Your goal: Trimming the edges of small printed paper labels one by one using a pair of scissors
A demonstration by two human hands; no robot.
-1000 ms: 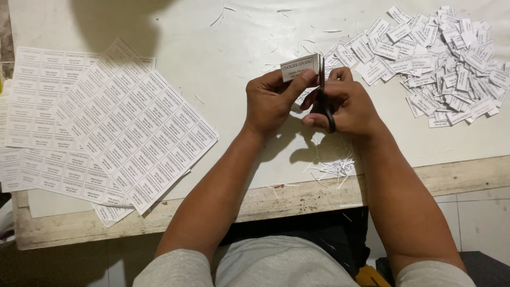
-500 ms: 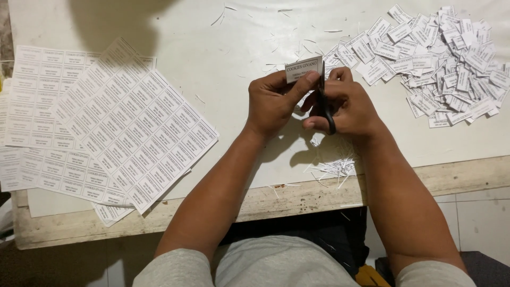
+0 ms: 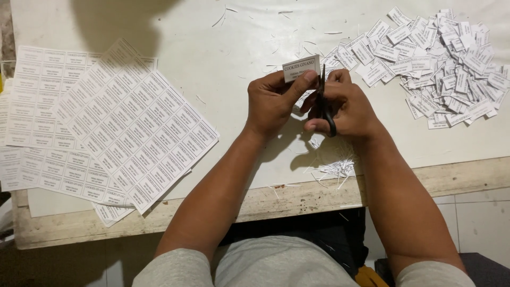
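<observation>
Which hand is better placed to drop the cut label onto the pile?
Probably the left hand: it pinches the label, while the right hand is occupied with the scissors, though it sits nearer the pile.

A: What are the hands doing?
B: Left hand (image 3: pixel 273 103) is pinching a small white label stack (image 3: pixel 301 67) upright at its 1 o'clock. Right hand (image 3: pixel 345 106) is gripping black scissors (image 3: pixel 325 103), blades pointing to 12, touching the label's right edge.
A: Around them?
B: Cut labels pile (image 3: pixel 441 64) is lying at 2 o'clock, uncut label sheets (image 3: pixel 106 127) are overlapping at 9, thin paper trimmings (image 3: pixel 334 169) are sitting at 6 near the table (image 3: pixel 212 48) edge.
</observation>
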